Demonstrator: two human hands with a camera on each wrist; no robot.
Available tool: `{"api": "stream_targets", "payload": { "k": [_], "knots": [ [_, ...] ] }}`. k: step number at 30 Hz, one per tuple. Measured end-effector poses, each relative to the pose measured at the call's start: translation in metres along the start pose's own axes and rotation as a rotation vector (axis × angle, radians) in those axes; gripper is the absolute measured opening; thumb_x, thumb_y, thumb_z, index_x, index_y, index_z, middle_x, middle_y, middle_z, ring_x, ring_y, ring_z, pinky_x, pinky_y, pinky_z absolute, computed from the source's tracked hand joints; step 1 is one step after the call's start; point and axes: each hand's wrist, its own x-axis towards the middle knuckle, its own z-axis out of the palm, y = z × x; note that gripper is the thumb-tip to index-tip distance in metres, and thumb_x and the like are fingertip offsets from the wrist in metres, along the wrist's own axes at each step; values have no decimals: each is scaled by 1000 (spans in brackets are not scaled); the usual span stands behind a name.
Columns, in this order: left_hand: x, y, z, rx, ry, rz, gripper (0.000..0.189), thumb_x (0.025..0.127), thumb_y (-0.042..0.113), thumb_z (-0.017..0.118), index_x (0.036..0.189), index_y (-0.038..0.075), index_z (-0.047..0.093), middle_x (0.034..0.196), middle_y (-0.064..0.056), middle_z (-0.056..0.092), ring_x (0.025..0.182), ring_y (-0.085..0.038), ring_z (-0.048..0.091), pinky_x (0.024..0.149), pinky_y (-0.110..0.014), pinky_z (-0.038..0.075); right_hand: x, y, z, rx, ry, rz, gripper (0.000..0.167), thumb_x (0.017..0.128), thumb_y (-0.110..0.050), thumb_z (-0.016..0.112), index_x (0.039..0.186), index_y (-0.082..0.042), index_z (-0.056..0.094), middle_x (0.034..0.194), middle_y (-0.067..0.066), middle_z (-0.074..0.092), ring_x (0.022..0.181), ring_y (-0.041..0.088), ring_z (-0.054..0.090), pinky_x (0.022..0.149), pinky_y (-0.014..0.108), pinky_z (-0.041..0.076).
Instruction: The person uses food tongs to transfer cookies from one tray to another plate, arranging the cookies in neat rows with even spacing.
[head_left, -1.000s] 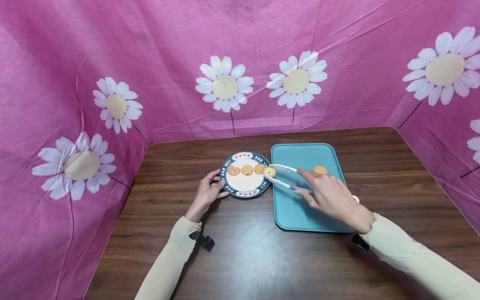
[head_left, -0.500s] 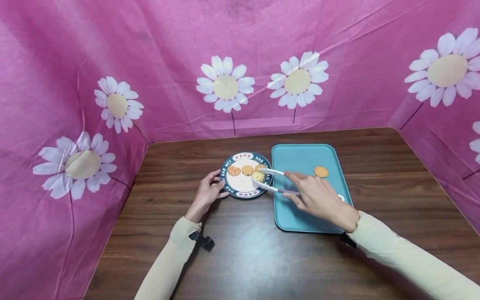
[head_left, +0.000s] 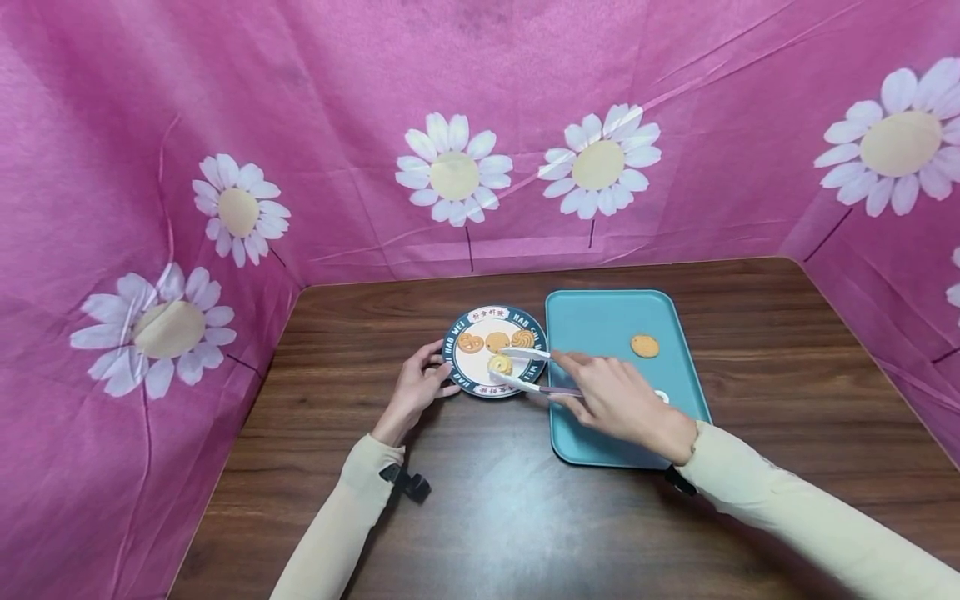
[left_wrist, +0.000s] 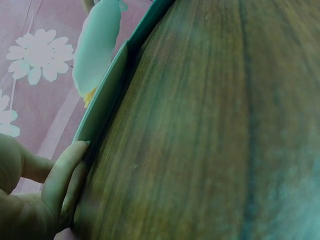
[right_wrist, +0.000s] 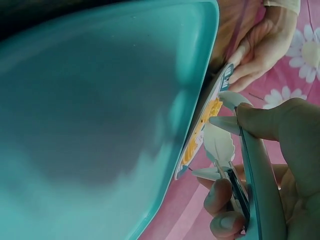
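Note:
My left hand (head_left: 417,383) grips the left rim of a round plate (head_left: 454,379) with a dark patterned border. Three cookies lie in a row on it: a pretzel-shaped one (head_left: 470,342), a round one (head_left: 497,342) and a swirled one (head_left: 522,339). In my right hand (head_left: 618,404) is a pair of tongs (head_left: 525,385) with white tips, reaching over the plate from the right. Between the tips, below the row, sits a pale yellow cookie (head_left: 499,365). The right wrist view shows thumb and fingers round the tongs' handles (right_wrist: 260,185).
A turquoise tray (head_left: 600,317) stands right of the plate. On it are a round cookie (head_left: 644,346) and a small white piece (head_left: 662,397), partly hidden by my right hand. The wooden table (head_left: 360,333) meets a pink daisy-print cloth (head_left: 337,167) behind.
The tongs and the yellow cookie have moved left and slightly down, from the plate's right rim to below the row. The tips stand a little apart round the cookie. My left hand stays put.

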Motion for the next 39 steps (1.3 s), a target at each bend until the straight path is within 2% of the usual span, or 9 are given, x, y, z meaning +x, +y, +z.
{"api": "stream_targets", "payload": {
  "k": [7, 14, 23, 30, 39],
  "knots": [
    [-1, 1, 1, 5, 0, -1, 56, 103, -6, 53, 157, 4, 42, 122, -15, 50, 91, -14, 65, 81, -30, 72, 4, -3, 0, 11, -22, 6, 62, 99, -43, 70, 145, -3, 59, 131, 16, 72, 56, 9, 50, 39, 22, 46],
    [-2, 2, 1, 10, 3, 4, 55, 103, -6, 52, 156, 3, 43, 121, -16, 50, 92, -15, 65, 81, -31, 72, 6, -6, 2, 20, -49, 10, 62, 99, -43, 70, 144, -2, 59, 132, 16, 71, 57, 9, 50, 40, 22, 47],
    [-3, 3, 1, -9, 0, 19, 56, 103, -8, 52, 157, 2, 42, 118, -14, 49, 91, -14, 64, 81, -30, 72, 10, -7, 4, 9, -41, -5, 60, 98, -42, 71, 142, -3, 60, 124, 14, 73, 57, 9, 51, 40, 24, 49],
    [-3, 3, 2, -14, -4, 27, 55, 103, -9, 51, 156, 1, 42, 116, -14, 50, 91, -13, 64, 79, -29, 72, 11, -7, 6, 27, -28, -13, 56, 98, -41, 72, 139, -4, 61, 117, 11, 74, 54, 8, 48, 38, 22, 45],
    [-4, 4, 3, -7, 3, 17, 55, 103, -8, 51, 156, 3, 42, 117, -14, 50, 92, -14, 64, 81, -30, 72, 12, -6, 8, 30, -36, -2, 60, 97, -42, 73, 142, -3, 61, 123, 13, 73, 55, 9, 50, 39, 22, 47]
  ]
}}
